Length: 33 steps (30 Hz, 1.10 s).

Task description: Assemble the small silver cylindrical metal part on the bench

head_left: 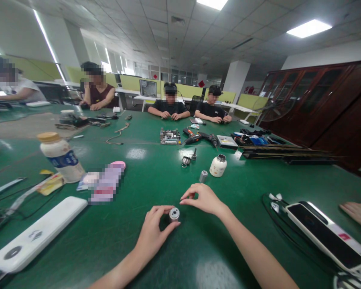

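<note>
On the green table [228, 224], my left hand [153, 228] has thumb and fingers closed round a small silver metal cylinder [174, 214]. It stands upright, with dark holes in its top face. My right hand [203, 197] hovers just right of it, thumb and fingertips pinched together. Whatever is between those fingertips is too small to make out. Just beyond the right hand stands a second silver cylinder [203, 176]. Near that are a cream-coloured bottle [218, 166] without a lid, a metal cap with a wire loop [185, 161] and a small dark-tipped metal part [194, 154].
To the left lie a long white device [37, 237], a purple phone-shaped item [108, 182] and a tilted bottle [60, 156]. Ahead are a circuit board [170, 136] and power drills [200, 137]. A black-faced device [325, 235] with cables and another person's hand [357, 212] are at right.
</note>
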### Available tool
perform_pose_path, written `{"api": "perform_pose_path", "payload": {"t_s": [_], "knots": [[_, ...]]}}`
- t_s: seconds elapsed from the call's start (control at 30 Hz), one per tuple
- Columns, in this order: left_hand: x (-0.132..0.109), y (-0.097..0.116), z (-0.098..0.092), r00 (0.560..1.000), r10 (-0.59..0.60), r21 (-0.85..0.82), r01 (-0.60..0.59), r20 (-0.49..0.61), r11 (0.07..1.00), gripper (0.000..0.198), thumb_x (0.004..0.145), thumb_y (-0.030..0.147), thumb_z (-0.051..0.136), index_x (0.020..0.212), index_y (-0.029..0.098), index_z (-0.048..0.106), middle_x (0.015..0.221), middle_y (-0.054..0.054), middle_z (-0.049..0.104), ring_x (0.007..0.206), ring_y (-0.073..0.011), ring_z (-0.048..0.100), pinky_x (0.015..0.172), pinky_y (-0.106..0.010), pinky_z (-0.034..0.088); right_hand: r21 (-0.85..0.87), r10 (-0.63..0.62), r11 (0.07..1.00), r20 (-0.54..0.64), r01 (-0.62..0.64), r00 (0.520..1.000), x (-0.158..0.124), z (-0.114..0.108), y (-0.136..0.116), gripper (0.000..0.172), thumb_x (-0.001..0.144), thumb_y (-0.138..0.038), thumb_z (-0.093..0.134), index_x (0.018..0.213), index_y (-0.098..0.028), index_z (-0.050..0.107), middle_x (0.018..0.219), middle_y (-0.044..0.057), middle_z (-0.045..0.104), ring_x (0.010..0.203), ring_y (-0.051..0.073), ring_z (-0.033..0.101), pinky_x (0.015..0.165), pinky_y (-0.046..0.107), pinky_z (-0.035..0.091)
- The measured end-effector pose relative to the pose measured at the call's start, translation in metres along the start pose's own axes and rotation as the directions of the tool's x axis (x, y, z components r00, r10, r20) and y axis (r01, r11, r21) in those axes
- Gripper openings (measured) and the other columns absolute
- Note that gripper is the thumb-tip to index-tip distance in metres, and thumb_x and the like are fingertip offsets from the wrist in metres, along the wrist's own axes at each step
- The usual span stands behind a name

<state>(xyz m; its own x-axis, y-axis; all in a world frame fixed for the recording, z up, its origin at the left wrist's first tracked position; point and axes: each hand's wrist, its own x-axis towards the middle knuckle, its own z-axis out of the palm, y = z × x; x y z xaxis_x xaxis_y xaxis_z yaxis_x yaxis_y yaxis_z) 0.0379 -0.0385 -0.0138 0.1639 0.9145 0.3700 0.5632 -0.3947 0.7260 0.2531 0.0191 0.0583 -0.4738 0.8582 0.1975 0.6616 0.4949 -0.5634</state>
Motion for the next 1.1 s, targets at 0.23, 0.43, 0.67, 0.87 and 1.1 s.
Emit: {"api": "perform_pose_path", "payload": {"t_s": [0.23, 0.43, 0.67, 0.87, 1.1], "knots": [[0.000, 0.001, -0.001, 1.000, 0.025, -0.009, -0.025, -0.001, 1.000, 0.028, 0.077, 0.037, 0.074, 0.102, 0.026, 0.068, 0.100, -0.004, 0.072, 0.095, -0.0254, 0.066, 0.085, -0.042, 0.054, -0.068, -0.085, 0.994, 0.039, 0.088, 0.996, -0.007, 0.002, -0.034, 0.012, 0.082, -0.039, 0.076, 0.090, -0.030, 0.079, 0.074, -0.002, 0.068, 0.076, 0.013, 0.060, 0.075, 0.027, 0.036], [-0.001, 0.000, -0.001, 1.000, 0.026, -0.014, -0.026, -0.005, 1.000, 0.026, 0.078, 0.037, 0.073, 0.101, 0.026, 0.069, 0.100, -0.005, 0.072, 0.095, -0.0254, 0.066, 0.085, -0.043, 0.054, -0.109, -0.066, 0.991, 0.082, 0.075, 0.994, -0.007, 0.012, -0.031, 0.012, 0.084, -0.040, 0.074, 0.091, -0.031, 0.079, 0.077, -0.002, 0.068, 0.078, 0.013, 0.061, 0.074, 0.027, 0.034], [0.000, 0.000, 0.000, 1.000, 0.027, -0.008, -0.028, -0.013, 1.000, 0.028, 0.077, 0.037, 0.074, 0.102, 0.026, 0.069, 0.100, -0.005, 0.072, 0.095, -0.0251, 0.066, 0.085, -0.042, 0.055, -0.119, -0.024, 0.992, 0.028, 0.027, 0.999, -0.008, 0.021, -0.034, 0.022, 0.082, -0.042, 0.076, 0.075, -0.021, 0.073, 0.075, -0.002, 0.067, 0.076, 0.014, 0.059, 0.072, 0.027, 0.032], [0.000, 0.000, 0.000, 1.000, 0.018, -0.018, -0.018, -0.006, 1.000, 0.029, 0.078, 0.038, 0.073, 0.104, 0.026, 0.068, 0.102, -0.005, 0.072, 0.097, -0.0256, 0.066, 0.086, -0.042, 0.054, -0.074, -0.017, 0.997, 0.001, 0.017, 1.000, -0.008, 0.028, -0.033, 0.025, 0.081, -0.039, 0.076, 0.069, -0.019, 0.068, 0.074, -0.002, 0.066, 0.075, 0.012, 0.059, 0.072, 0.025, 0.033], [-0.001, 0.000, 0.000, 1.000, 0.010, -0.019, -0.010, -0.003, 1.000, 0.030, 0.077, 0.039, 0.074, 0.103, 0.026, 0.068, 0.101, -0.005, 0.072, 0.096, -0.0262, 0.065, 0.086, -0.043, 0.054, 0.018, -0.004, 1.000, -0.055, 0.005, 0.998, -0.006, 0.018, -0.027, 0.019, 0.084, -0.037, 0.073, 0.077, -0.020, 0.073, 0.073, -0.001, 0.066, 0.069, 0.012, 0.060, 0.067, 0.024, 0.039]]}}
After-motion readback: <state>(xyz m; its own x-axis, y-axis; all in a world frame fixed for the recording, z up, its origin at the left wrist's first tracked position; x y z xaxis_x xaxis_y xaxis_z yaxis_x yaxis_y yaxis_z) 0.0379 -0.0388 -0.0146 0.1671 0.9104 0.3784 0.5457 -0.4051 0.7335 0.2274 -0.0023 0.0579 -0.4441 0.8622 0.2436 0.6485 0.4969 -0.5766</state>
